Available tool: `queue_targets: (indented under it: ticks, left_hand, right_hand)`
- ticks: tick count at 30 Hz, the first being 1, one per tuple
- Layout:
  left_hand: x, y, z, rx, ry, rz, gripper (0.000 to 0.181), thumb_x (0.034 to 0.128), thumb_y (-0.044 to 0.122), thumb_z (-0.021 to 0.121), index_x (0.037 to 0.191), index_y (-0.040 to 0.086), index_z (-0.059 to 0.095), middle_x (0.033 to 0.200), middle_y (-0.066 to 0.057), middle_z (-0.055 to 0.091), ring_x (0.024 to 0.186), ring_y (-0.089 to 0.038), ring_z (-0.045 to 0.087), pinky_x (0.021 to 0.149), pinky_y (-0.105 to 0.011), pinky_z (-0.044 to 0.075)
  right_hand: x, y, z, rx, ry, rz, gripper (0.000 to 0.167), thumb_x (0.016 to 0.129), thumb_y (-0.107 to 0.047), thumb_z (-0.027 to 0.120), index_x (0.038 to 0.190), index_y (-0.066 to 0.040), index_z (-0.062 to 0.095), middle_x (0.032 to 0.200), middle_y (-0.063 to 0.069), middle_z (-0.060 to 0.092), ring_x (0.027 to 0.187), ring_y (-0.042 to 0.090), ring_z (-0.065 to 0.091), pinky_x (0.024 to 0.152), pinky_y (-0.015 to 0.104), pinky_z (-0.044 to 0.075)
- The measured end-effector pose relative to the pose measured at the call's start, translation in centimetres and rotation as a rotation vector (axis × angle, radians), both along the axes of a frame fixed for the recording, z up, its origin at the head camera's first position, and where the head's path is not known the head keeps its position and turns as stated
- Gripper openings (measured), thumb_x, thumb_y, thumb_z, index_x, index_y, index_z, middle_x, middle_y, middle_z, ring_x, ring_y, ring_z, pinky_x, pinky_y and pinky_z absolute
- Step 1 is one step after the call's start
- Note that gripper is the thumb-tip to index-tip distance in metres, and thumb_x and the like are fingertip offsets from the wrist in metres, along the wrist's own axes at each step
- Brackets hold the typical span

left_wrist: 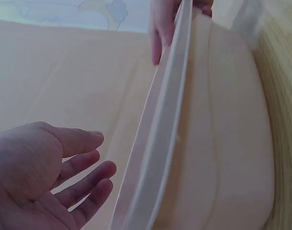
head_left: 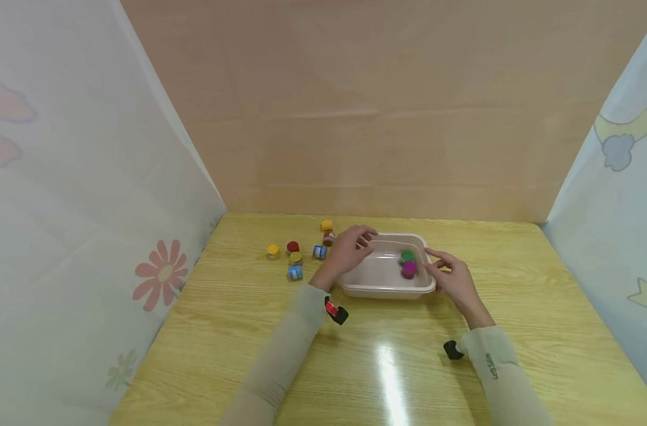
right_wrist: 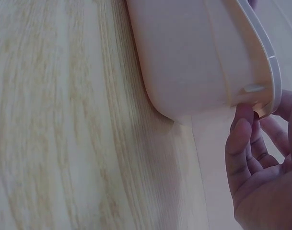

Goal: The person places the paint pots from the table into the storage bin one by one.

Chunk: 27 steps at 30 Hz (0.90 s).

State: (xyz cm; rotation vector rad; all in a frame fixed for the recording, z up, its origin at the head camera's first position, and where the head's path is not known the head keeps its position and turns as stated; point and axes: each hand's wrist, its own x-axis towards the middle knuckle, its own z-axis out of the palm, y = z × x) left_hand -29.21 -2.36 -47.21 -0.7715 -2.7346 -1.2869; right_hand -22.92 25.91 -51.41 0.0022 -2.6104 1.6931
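A pale pink plastic tray [head_left: 387,291] stands on the table, with a green-lidded jar [head_left: 406,257] and a magenta-lidded jar [head_left: 409,270] at the right inside it. The right hand [head_left: 453,281] pinches the tray's right rim; in the right wrist view its fingers [right_wrist: 239,139] lie under the rim's corner. Over the tray's left side hovers the left hand [head_left: 348,251], its fingers loosely bent. Nothing is between those fingers in the left wrist view, where the left hand [left_wrist: 54,177] is beside the tray wall [left_wrist: 227,124].
Left of the tray are several small jars: a yellow one [head_left: 273,252], a red-lidded one [head_left: 293,247], a gold-lidded one [head_left: 296,258], blue ones [head_left: 295,273], a brown one [head_left: 328,238] and an orange-yellow one [head_left: 327,225]. Cloth walls surround the wooden table [head_left: 216,307].
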Motion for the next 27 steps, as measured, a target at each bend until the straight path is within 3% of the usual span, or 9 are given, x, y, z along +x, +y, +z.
queue_targets:
  ticks: [6, 13, 19, 27]
  left_hand:
    - [-0.2, -4.3, -0.2, 0.032, -0.004, 0.081, 0.035, 0.0993, 0.009, 0.069, 0.134, 0.007, 0.065, 0.123, -0.014, 0.069, 0.109, -0.027, 0.069, 0.096, -0.04, 0.057]
    - [-1.0, -8.4, -1.9, 0.027, -0.034, 0.17, 0.038, 0.0974, 0.005, 0.071, 0.135, 0.007, 0.064, 0.129, -0.017, 0.066, 0.116, -0.034, 0.066, 0.1, -0.047, 0.056]
    - [-1.7, -10.0, -3.3, -0.089, -0.043, 0.217, 0.039, 0.0977, 0.009, 0.072, 0.136, 0.011, 0.065, 0.133, -0.012, 0.066, 0.123, -0.031, 0.062, 0.106, -0.051, 0.051]
    - [-2.5, -10.4, -4.7, -0.215, -0.081, 0.192, 0.04, 0.0967, 0.012, 0.074, 0.136, 0.013, 0.066, 0.136, -0.009, 0.066, 0.126, -0.029, 0.062, 0.108, -0.047, 0.052]
  right_hand:
    - [0.0, 0.1, 0.0, -0.009, -0.013, 0.0, 0.053, 0.104, -0.026, 0.065, 0.151, -0.007, 0.052, 0.102, 0.014, 0.057, 0.063, 0.005, 0.06, 0.054, 0.03, 0.055]
    - [0.1, 0.0, 0.1, -0.011, -0.011, -0.006, 0.052, 0.104, -0.024, 0.066, 0.151, -0.006, 0.053, 0.101, 0.014, 0.058, 0.06, 0.006, 0.058, 0.053, 0.032, 0.056]
    - [0.1, 0.1, 0.2, -0.017, 0.005, 0.0, 0.052, 0.104, -0.024, 0.066, 0.15, -0.005, 0.053, 0.1, 0.013, 0.059, 0.058, 0.011, 0.059, 0.053, 0.033, 0.056]
    - [0.2, -0.1, 0.3, -0.017, -0.009, 0.004, 0.054, 0.103, -0.024, 0.066, 0.151, -0.004, 0.052, 0.098, 0.008, 0.059, 0.06, 0.006, 0.058, 0.054, 0.033, 0.057]
